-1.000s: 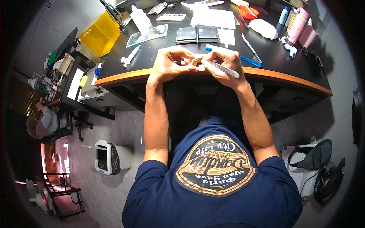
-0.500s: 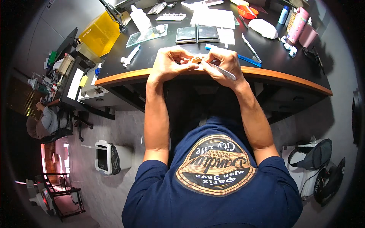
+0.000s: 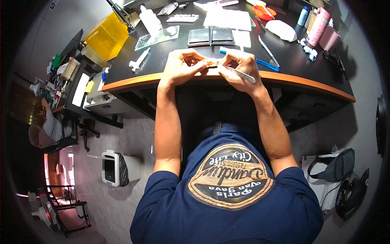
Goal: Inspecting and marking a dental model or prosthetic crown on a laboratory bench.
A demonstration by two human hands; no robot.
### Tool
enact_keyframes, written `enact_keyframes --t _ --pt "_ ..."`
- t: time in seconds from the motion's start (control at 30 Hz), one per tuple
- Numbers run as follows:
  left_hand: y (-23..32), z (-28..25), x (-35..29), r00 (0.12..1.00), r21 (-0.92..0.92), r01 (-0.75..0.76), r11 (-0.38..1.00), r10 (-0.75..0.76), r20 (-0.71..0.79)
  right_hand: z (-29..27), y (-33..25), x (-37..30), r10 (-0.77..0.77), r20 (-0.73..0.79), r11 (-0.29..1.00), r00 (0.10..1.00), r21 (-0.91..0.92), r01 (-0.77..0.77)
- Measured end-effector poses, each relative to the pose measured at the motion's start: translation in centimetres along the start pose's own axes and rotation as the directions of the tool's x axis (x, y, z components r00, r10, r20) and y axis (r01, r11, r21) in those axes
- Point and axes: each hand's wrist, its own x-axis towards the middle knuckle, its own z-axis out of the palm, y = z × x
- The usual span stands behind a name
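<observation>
Above the desk's front edge, my left hand (image 3: 180,68) pinches a small yellowish-white piece (image 3: 210,62) between thumb and fingers. It looks like a bit of a dental model, though it is too small to be sure. My right hand (image 3: 242,68) is closed around a slim tool with a flat silver handle (image 3: 244,77), whose end sticks out past the palm. The fingers hide its working tip, close to the piece. Just behind my right hand lies a blue pen-like stick (image 3: 267,65), partly covered by that hand.
On the black desk (image 3: 156,61) lie a syringe (image 3: 140,59), a glass plate (image 3: 157,37), a dark flat box (image 3: 210,36) with tweezers, and a knife (image 3: 268,51). A white bottle (image 3: 150,20), red bowl (image 3: 264,12) and pink bottle (image 3: 318,27) stand farther back. Another person sits far left.
My right hand has shifted slightly right with the silver-handled tool, widening the gap to my left hand. The small piece shows at a slightly different angle. The other person's arm has moved.
</observation>
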Motion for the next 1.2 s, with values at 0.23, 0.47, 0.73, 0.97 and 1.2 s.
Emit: enact_keyframes --t 0.23,0.47,0.73,0.97,1.2 --pt "-0.42 0.03 -0.07 0.998 0.025 -0.053 0.998 0.054 -0.03 0.02 -0.31 0.2 -0.014 -0.036 0.998 0.999 -0.058 0.012" --pt "-0.73 -0.08 -0.16 0.994 0.043 -0.11 0.993 0.111 -0.015 0.29 -0.54 0.34 -0.021 -0.054 0.998 0.998 -0.066 0.018" --pt "-0.58 -0.36 -0.21 0.996 0.138 -0.093 0.986 0.095 -0.005 0.26 -0.7 0.27 -0.047 -0.048 0.993 0.998 -0.107 0.042" --pt "-0.6 -0.1 -0.14 0.99 0.095 -0.139 0.986 0.14 -0.009 0.4 -0.41 0.36 -0.031 -0.054 0.997 0.998 -0.074 0.027" --pt "-0.59 -0.09 -0.12 0.99 0.086 -0.139 0.987 0.141 -0.024 0.67 -0.32 0.39 -0.094 -0.081 0.985 0.992 -0.152 0.081"
